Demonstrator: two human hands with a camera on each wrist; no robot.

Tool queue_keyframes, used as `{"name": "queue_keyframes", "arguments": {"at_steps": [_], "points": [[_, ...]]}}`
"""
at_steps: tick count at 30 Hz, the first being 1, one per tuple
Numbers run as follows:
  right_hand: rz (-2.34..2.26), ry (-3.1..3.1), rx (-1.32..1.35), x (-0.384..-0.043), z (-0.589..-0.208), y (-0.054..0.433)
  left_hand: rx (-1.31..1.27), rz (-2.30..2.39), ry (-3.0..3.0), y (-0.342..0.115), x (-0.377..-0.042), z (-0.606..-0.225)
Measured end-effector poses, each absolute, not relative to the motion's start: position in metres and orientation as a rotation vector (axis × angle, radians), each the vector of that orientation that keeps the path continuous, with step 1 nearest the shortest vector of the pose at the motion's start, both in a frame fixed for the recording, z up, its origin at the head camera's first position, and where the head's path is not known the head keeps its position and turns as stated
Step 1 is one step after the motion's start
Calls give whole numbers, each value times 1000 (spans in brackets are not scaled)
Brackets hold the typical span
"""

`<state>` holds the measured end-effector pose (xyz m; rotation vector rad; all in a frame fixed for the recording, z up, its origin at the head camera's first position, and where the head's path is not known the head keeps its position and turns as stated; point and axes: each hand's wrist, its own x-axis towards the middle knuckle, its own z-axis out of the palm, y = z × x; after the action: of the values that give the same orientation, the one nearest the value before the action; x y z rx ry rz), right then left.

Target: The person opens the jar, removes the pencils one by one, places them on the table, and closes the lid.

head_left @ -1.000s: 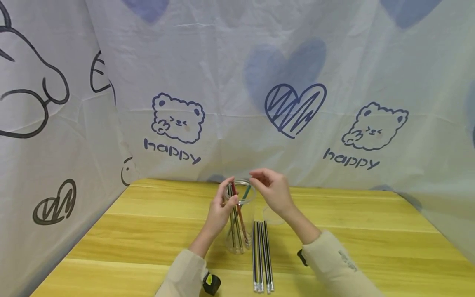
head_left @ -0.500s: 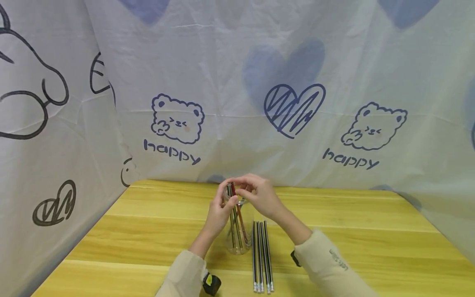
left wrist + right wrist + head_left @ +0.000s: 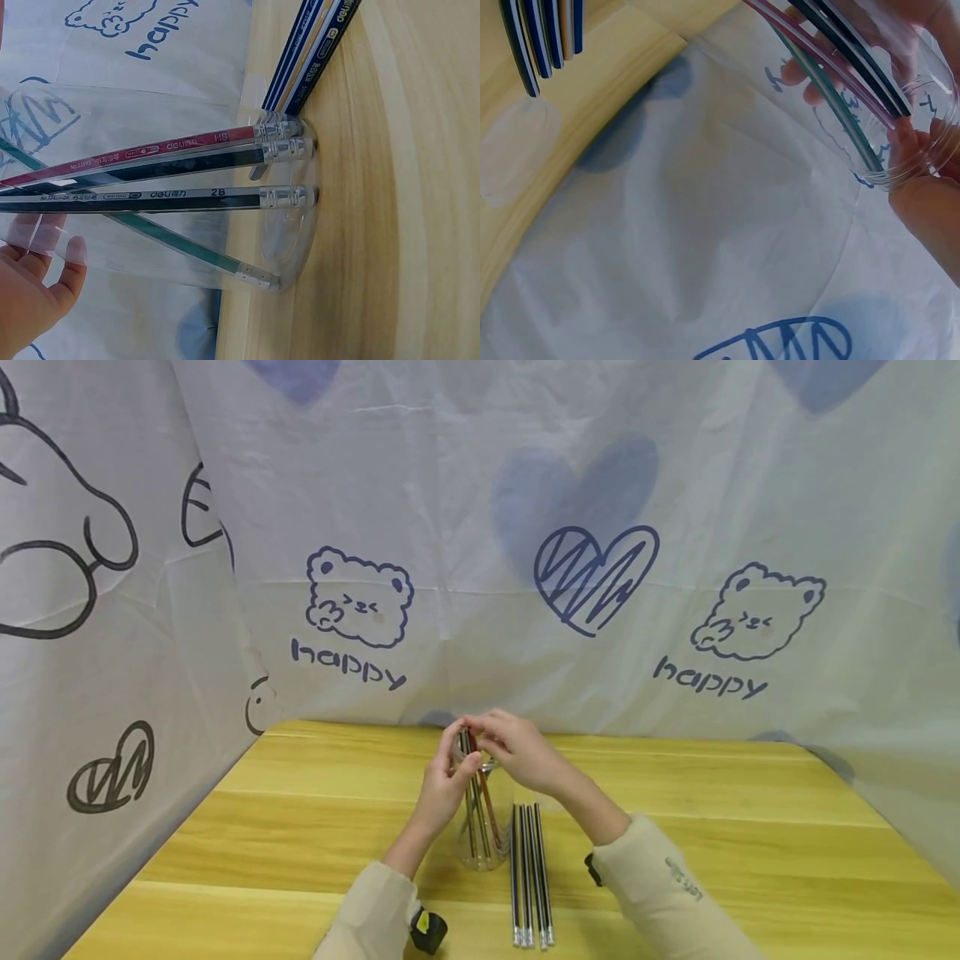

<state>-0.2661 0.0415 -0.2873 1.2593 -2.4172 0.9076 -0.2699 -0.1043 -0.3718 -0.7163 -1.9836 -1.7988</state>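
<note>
A clear plastic jar (image 3: 506, 797) stands on the table, gripped near its rim by my left hand (image 3: 438, 793), thumb on the near side. Inside, a red pencil (image 3: 191, 142), two dark pencils (image 3: 217, 201) and a green pencil (image 3: 187, 251) lean with their eraser ends down on the base. My right hand (image 3: 528, 758) arches over the mouth, its fingers pinching at the top of the red pencil. In the right wrist view, its fingertips (image 3: 904, 139) sit inside the rim, right at the ends of the red and dark pencils.
Several dark striped pencils (image 3: 531, 877) lie side by side on the wooden table (image 3: 315, 827), just right of the jar. Beyond their far ends is a translucent round lid (image 3: 521, 150). A printed white cloth (image 3: 465, 510) hangs behind the table's far edge.
My right hand has moved left, from beside the green pencil at the jar's right rim to the red and dark pencil tops. My left hand keeps its grip on the jar.
</note>
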Motion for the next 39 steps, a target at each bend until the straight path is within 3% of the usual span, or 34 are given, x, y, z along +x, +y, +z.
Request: {"name": "queue_keyframes", "arguments": {"at_steps": [11, 21, 39], "points": [[817, -2465, 1247, -263, -285, 41, -752, -1742, -1967, -100, -247, -348], [1070, -2486, 1095, -266, -285, 39, -722, -1737, -1986, -99, -247, -347], [1093, -2315, 1119, -267, -293, 39, -728, -1745, -1985, -99, -248, -347]]}}
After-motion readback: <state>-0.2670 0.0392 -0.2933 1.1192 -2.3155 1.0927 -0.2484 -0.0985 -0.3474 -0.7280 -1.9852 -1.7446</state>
